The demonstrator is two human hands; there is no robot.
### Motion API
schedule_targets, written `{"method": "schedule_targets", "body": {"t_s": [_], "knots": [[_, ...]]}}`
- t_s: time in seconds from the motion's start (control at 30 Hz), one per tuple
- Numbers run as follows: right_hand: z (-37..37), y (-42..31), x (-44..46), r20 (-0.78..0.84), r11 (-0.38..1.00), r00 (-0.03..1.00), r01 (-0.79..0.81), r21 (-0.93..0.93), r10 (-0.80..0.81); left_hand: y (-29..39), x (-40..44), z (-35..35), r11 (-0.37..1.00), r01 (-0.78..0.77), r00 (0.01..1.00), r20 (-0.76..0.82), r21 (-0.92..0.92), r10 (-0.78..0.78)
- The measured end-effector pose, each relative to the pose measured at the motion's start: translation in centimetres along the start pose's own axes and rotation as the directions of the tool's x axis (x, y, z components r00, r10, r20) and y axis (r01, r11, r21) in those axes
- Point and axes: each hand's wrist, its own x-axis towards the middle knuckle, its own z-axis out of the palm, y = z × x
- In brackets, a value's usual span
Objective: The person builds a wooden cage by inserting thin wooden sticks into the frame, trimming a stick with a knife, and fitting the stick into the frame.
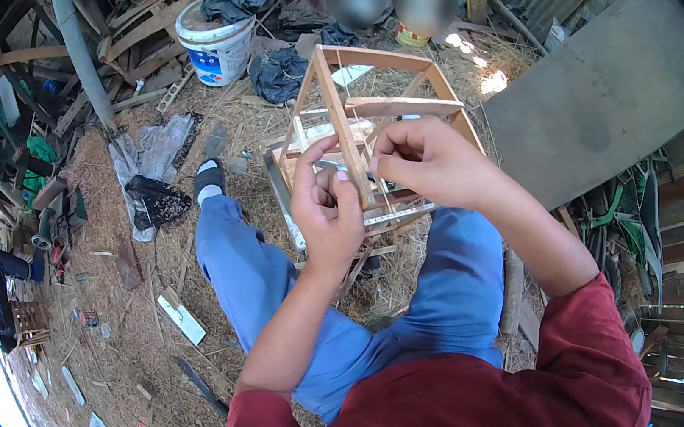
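Observation:
An open, box-shaped frame of thin wooden strips (336, 103) stands tilted in front of my knees. My left hand (325, 203) is closed at its near upright, with index finger and thumb against the wood. On the other side of that upright is my right hand (429, 160), its fingers curled in and the thumb pressed to them; whatever lies in that pinch is too small to make out. A wider wooden slat (403, 105) crosses the frame just above my right hand. Beneath the frame, other light wood pieces are partly hidden by my hands.
Straw and scraps cover the ground. A white bucket (217, 48) and black plastic bags (277, 76) lie ahead. To the right leans a large grey sheet (602, 105). A long dark blade (200, 384) and a white strip (181, 318) lie left. Another person's leg (5, 285) shows far left.

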Motion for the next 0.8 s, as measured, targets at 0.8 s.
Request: {"method": "schedule_targets", "body": {"t_s": [0.8], "knots": [[2.8, 0.7, -0.9, 0.068, 0.997, 0.995, -0.073, 0.012, 0.072, 0.9, -1.6, -1.4, 0.996, 0.077, 0.997, -0.026, -0.035, -0.078]]}}
